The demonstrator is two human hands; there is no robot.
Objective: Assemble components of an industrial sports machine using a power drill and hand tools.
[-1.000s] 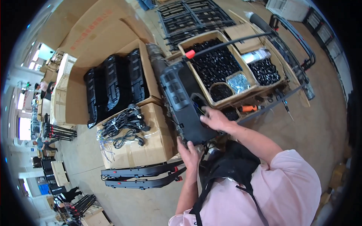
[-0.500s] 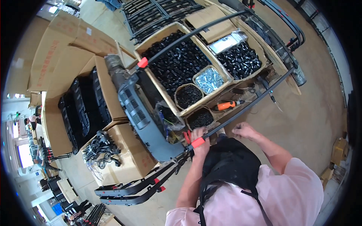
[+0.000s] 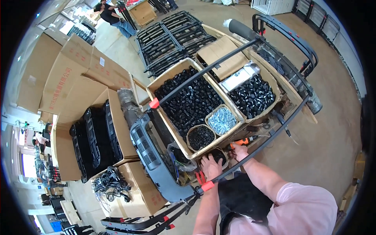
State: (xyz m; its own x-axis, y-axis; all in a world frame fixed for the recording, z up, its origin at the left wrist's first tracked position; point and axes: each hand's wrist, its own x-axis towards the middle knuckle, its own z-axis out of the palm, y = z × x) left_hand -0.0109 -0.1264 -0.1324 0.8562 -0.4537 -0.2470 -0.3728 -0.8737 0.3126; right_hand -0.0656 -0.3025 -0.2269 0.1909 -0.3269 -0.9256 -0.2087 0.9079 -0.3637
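My left hand reaches across the frame bar, its fingers apart at the edge of a small cardboard box of black screws. Beside that wrist are red-handled pliers. My right hand closes round an orange power screwdriver, which lies on the ledge under the parts boxes with its bit pointing right; the palm side of the grip is hidden. A black tubular frame with red pieces runs over the bench, and both forearms pass by its near bar. A grey plastic panel stands at the left.
Boxes of black plastic caps, a tub of silver screws and a tub of black screws fill the bench. Left are a carton of black panels and coiled cables. A person stands far off.
Both my hands have moved forward over the near bar: the left to the small screw box, the right from beside my apron onto the orange screwdriver. The view has tilted up.
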